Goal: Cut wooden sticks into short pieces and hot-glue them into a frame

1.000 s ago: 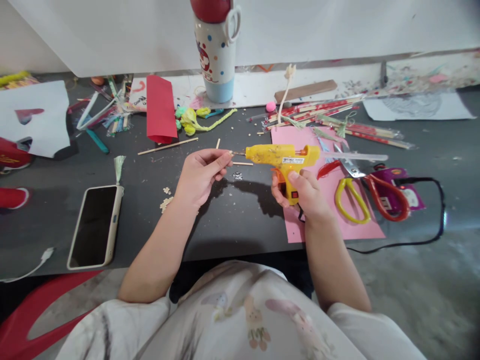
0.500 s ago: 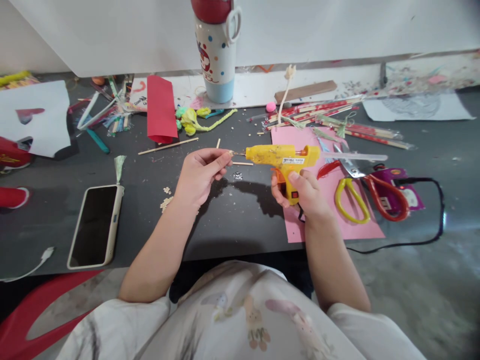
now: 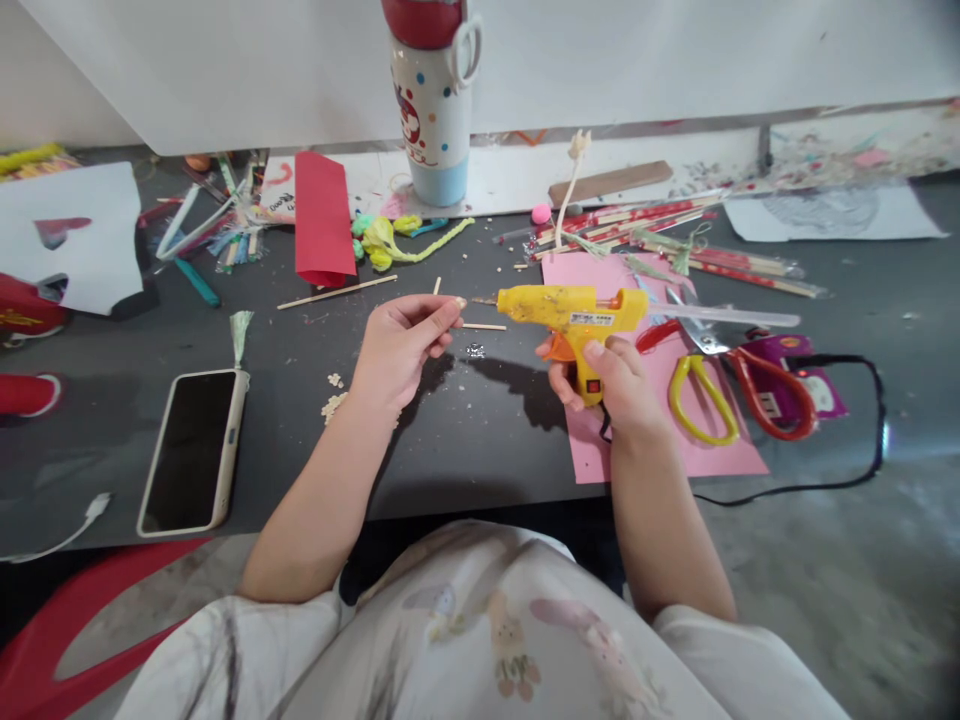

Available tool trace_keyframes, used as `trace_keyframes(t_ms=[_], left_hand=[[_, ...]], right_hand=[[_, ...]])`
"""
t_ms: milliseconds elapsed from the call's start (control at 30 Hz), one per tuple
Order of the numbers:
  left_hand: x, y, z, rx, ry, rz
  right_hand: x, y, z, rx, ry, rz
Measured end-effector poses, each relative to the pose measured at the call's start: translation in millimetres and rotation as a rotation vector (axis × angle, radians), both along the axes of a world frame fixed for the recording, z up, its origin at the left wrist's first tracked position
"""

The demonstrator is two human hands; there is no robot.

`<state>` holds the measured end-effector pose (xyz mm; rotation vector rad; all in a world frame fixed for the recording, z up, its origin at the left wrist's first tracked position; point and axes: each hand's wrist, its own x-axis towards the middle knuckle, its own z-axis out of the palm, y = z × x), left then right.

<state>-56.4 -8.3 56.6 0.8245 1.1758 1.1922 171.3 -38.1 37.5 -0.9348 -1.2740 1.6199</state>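
Note:
My right hand (image 3: 600, 375) is wrapped round the handle of a yellow hot glue gun (image 3: 559, 308), fingers at its orange trigger. A clear glue stick (image 3: 742, 315) sticks out of the gun's back end. The metal nozzle (image 3: 486, 301) points left, a small gap from the fingertips of my left hand (image 3: 412, 340). Between thumb and forefinger the left hand pinches a tiny pale piece (image 3: 460, 302), too small to name. Below the left wrist lie small pale wooden bits (image 3: 334, 405). A thin wooden stick (image 3: 484, 327) rests on the dark table behind the fingertips.
Scissors (image 3: 705, 400) with yellow and red handles lie on pink paper (image 3: 592, 460) at right, by a black cord (image 3: 787, 489). A phone (image 3: 191, 450) lies at left. Behind stand a bottle (image 3: 431, 120) and folded red card (image 3: 324, 215). Wrapped sticks (image 3: 637, 215) lie at back right.
My right hand has drawn the glue gun slightly to the right, so its nozzle is farther from my left fingertips. My left hand stays nearly in place.

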Motion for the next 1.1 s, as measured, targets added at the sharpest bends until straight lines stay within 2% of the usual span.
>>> trace_keyframes(t_ms=[133, 200, 300, 433, 533, 633, 700, 767, 867, 967, 1100], left_hand=[[0.1, 1.2, -2.7, 0.023, 0.006, 0.014], [-0.1, 1.1, -3.2, 0.038, 0.01, 0.017], [-0.4, 0.0, -3.1, 0.059, 0.023, 0.023], [-0.3, -1.5, -2.5, 0.074, 0.029, 0.013], [-0.5, -1.8, -2.2, 0.078, 0.032, 0.006], [-1.4, -1.3, -1.6, 0.076, 0.037, 0.012], [-1.9, -0.9, -1.1, 0.069, 0.042, 0.018], [-2.2, -0.6, -0.7, 0.054, 0.039, 0.019], [-1.7, -0.4, -0.6, 0.045, 0.028, 0.016], [-0.7, -0.2, -1.0, 0.051, 0.024, 0.019], [-0.7, 0.9, -2.5, 0.057, 0.005, 0.019]], right_hand=[[6.3, -0.2, 7.4, 0.046, -0.195, -0.171], [11.1, -0.8, 13.6, 0.113, -0.45, -0.272], [16.6, -3.1, 21.7, 0.246, -0.986, -0.361], [16.5, -6.8, 23.8, 0.376, -1.544, -0.291], [15.4, -8.1, 21.9, 0.423, -1.791, -0.183], [17.4, -5.6, 26.9, 0.443, -1.842, -0.017], [16.9, 1.8, 35.7, 0.445, -1.846, 0.037], [11.3, 16.9, 45.6, 0.483, -1.849, 0.047], [-6.7, 53.9, 52.3, 0.638, -1.758, 0.061], [-27.2, 96.1, 43.1, 0.79, -1.645, 0.143], [-44.3, 132.9, 22.6, 0.858, -1.645, 0.22]])
